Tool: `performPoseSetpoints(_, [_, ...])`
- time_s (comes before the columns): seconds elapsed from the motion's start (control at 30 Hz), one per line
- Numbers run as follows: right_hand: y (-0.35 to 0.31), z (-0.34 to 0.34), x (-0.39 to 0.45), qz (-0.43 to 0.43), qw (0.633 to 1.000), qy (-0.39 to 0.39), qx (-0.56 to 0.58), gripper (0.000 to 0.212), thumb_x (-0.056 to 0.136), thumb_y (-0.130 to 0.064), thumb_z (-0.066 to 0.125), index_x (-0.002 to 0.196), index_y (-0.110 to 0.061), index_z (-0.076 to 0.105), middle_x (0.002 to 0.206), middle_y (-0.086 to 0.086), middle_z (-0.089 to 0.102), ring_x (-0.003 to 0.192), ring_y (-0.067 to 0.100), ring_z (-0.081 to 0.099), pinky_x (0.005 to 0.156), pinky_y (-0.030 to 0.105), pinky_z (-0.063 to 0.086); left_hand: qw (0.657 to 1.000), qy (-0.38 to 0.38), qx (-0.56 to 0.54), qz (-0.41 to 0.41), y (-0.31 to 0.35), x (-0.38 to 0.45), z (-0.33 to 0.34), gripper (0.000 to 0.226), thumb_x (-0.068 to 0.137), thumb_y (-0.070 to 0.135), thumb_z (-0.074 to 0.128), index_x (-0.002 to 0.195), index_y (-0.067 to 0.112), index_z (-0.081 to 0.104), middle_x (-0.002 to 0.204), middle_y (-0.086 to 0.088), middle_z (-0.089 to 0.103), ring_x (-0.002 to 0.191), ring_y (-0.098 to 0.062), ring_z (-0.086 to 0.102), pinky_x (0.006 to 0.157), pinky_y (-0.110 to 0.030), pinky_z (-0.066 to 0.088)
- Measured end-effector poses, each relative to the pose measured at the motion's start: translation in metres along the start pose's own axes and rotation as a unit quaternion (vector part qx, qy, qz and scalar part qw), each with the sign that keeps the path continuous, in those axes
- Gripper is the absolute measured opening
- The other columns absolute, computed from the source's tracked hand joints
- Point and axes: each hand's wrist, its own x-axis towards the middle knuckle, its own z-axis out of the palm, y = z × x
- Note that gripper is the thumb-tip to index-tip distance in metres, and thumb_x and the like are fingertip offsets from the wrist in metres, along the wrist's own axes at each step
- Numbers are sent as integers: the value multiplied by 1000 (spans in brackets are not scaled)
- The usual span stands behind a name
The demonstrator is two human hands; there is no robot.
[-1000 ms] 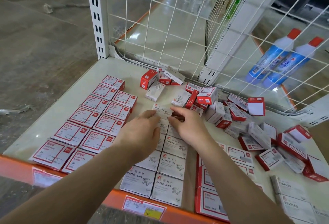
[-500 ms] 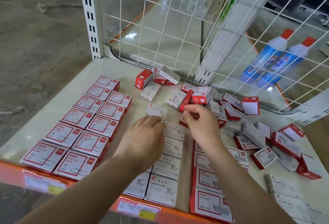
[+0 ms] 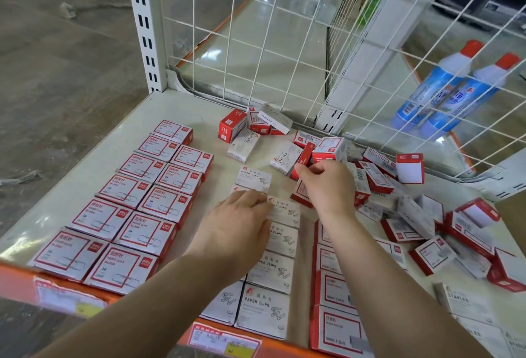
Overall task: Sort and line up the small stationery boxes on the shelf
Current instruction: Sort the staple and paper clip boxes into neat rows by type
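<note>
Shelf [image 3: 85,195]: pale deck with an orange front lip, wire mesh [image 3: 256,30] standing along the back, reaching well beyond both hands

Bottles [image 3: 444,93]: two blue, red-capped, lying behind the mesh, far right of the right hand

Red-framed boxes [image 3: 136,207]: paper-clip boxes lying flat in two lined-up columns, left of the left hand

Grey boxes [image 3: 273,269]: paper-clip boxes running in two columns under and just beyond the left hand; the farthest one [image 3: 254,177] is sitting between the two hands, slightly askew

Red-edged row [image 3: 336,326]: flat boxes lying in a column beneath the right forearm

Loose pile [image 3: 412,215]: red and white boxes lying jumbled, right of and beyond the right hand; several staples boxes [image 3: 286,158] are lying just past its fingertips

Left hand [image 3: 242,224]: lying palm down on the grey columns, fingers straight and pressing on box tops, grasping nothing

Right hand [image 3: 327,184]: reaching into the near edge of the pile, fingers curling at a red box [image 3: 306,155]; whether it is actually gripping cannot be told
</note>
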Motion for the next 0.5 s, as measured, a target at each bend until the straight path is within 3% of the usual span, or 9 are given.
performPoseSetpoints(0.27, [-3, 0, 2, 15, 1000, -7, 7, 35, 87, -37, 61, 61, -14, 57, 53, -7, 52, 49, 3, 47, 46, 21, 28, 1000, -15, -13, -23, 6, 0, -2, 42, 98, 31, 30, 139, 25, 37, 146, 12, 29, 134, -9, 23, 107, -24, 26])
performPoseSetpoints(0.5, [0, 2, -1, 17, 1000, 8, 17, 30, 88, -24, 58, 64, -6, 62, 51, -4, 51, 47, 7, 45, 46, 22, 30, 1000, -4, -25, -7, -1, -9, -2, 43, 99, 30, 31, 141, 29, 34, 149, 13, 25, 136, -6, 21, 108, -20, 22])
